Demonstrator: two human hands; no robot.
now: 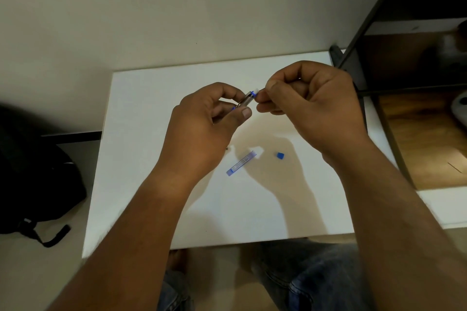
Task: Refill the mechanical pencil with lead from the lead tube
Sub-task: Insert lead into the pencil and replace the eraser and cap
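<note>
My left hand (207, 118) grips the mechanical pencil (247, 98), a metallic barrel with blue trim; only its rear end with the white eraser shows past my fingers. My right hand (305, 103) pinches at that white eraser end with thumb and forefinger. What my fingertips hold there is too small to make out. The lead tube (241, 163), clear with a blue base and a label, lies open on the white table (151, 159) below my hands. Its clear cap (259, 151) rests at its upper end. A small blue cap (279, 155) sits just right of the tube.
A black backpack (38, 184) lies on the floor to the left. A dark metal shelf frame (358, 78) with wooden boards stands at the table's right edge. A wall runs behind the table. My knees in jeans (303, 280) are under the near edge.
</note>
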